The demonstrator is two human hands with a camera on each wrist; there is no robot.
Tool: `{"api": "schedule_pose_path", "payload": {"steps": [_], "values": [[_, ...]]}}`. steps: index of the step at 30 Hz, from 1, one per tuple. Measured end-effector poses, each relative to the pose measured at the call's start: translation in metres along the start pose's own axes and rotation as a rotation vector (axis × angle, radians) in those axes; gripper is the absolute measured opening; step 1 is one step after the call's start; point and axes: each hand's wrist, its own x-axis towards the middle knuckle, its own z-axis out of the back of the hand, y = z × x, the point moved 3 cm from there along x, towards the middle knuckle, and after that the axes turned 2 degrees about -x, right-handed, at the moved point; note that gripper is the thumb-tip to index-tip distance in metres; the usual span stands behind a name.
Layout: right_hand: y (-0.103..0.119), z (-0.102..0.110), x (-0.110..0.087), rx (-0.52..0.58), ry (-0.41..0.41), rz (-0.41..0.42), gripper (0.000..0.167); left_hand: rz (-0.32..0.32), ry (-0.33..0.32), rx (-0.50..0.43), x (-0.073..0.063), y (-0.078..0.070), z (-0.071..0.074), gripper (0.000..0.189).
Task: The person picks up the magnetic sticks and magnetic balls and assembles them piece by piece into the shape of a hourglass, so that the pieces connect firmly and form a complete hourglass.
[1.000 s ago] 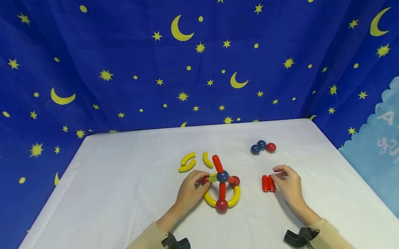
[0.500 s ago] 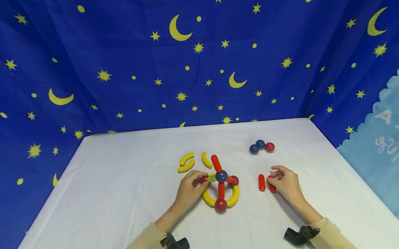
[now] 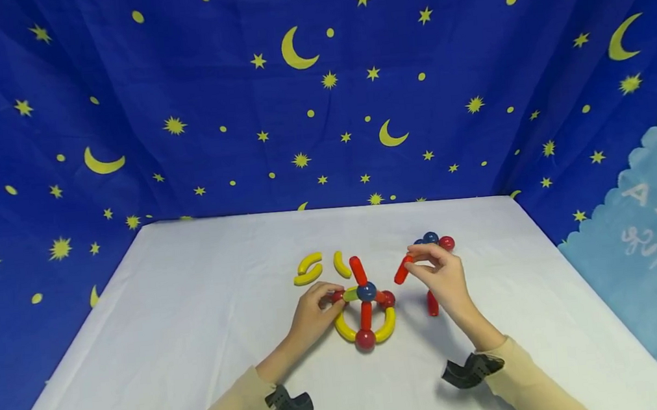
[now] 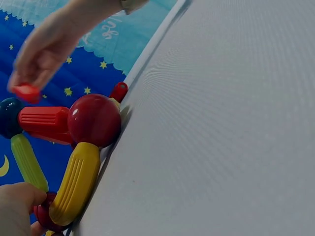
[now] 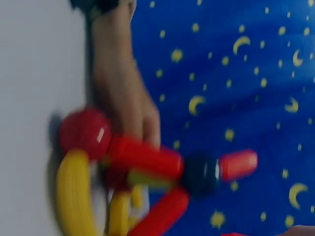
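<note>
Red rod (image 3: pixel 402 270) now lifted off table (image 3: pixel 195 295)

Glossy plastic balls, e.g. the red ball (image 4: pixel 94 120), show bright highlights. The red rod (image 4: pixel 44 124) and yellow curved piece (image 4: pixel 75 183) are smooth plastic with ribbed grip ends. The tabletop (image 3: pixel 198 320) carries a matt white cloth of fine weave. The backdrop (image 3: pixel 180 114) is matt printed fabric, softly creased.
</note>
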Motion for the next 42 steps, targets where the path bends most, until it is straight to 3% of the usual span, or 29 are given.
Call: {"api": "schedule_pose_path", "payload": {"steps": [6, 15, 21, 29, 38, 42], "values": [[0.016, -0.028, 0.002, 0.064, 0.098, 0.018, 0.028, 0.000, -0.002, 0.002, 0.000, -0.001, -0.001, 0.022], [0.019, -0.039, 0.004, 0.111, 0.127, 0.043, 0.028, 0.012, -0.009, -0.004, 0.000, -0.003, 0.002, 0.021], [0.020, -0.040, 0.008, 0.091, 0.141, 0.067, 0.027, 0.004, -0.010, -0.002, 0.001, -0.004, 0.004, 0.022], [0.014, -0.042, 0.016, 0.091, 0.171, 0.013, 0.024, -0.011, 0.018, 0.014, -0.005, -0.002, 0.001, 0.022], [0.006, -0.042, 0.041, 0.029, 0.206, -0.005, 0.025, 0.010, 0.026, 0.027, -0.003, -0.002, -0.003, 0.022], [-0.009, -0.031, 0.058, -0.057, 0.150, 0.017, 0.022, 0.003, 0.006, 0.033, -0.002, -0.003, 0.001, 0.021]]}}
